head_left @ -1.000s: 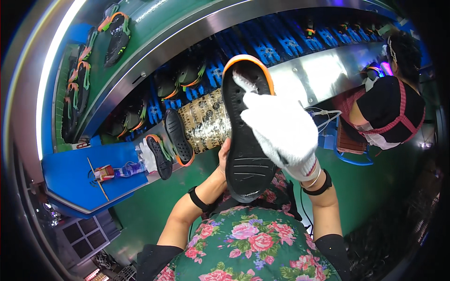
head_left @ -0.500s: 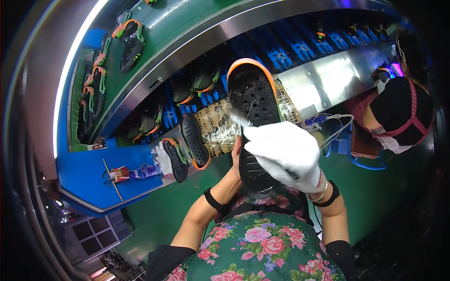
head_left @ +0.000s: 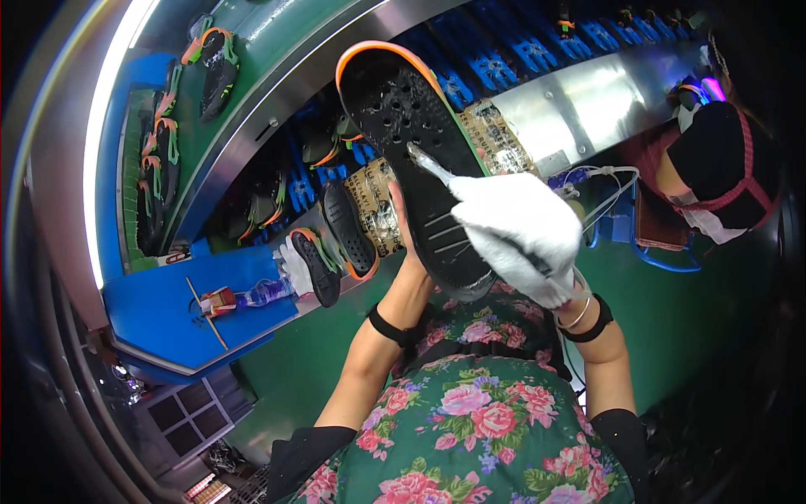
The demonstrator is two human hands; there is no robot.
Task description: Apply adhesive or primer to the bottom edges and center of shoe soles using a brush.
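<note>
Your left hand (head_left: 401, 220) is mostly hidden behind the black sole (head_left: 420, 160) it grips; your gloved right hand (head_left: 522, 233) grips a brush (head_left: 430, 165); spare soles (head_left: 334, 244) lie at nine o'clock

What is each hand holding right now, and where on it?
The left hand grips the black shoe sole by its left edge. The gloved right hand holds a small brush by its handle.
</note>
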